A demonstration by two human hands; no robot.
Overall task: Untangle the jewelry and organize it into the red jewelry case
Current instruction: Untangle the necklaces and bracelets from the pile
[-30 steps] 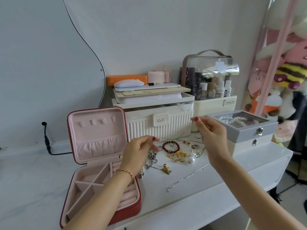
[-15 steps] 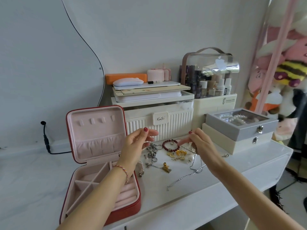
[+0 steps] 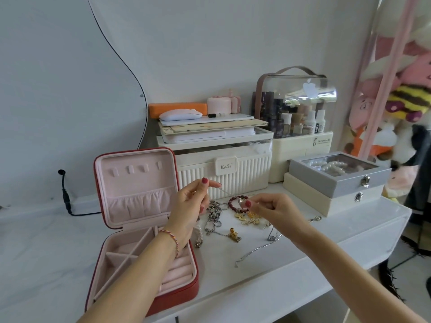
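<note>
- A white ribbed storage box [image 3: 224,176] stands against the wall.
- A clear-lidded cosmetics organizer [image 3: 300,127] holds bottles beside it.
- A grey glass-topped box [image 3: 338,176] sits stacked on a cream box [image 3: 326,201].
- Plush toys [image 3: 405,106] hang at right.

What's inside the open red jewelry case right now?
The red jewelry case shows only pink dividers and ring rolls, no jewelry visible. The left hand and forearm cover part of the tray.

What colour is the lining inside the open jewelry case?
Pale pink lining, inside the red jewelry case; head view.
</note>
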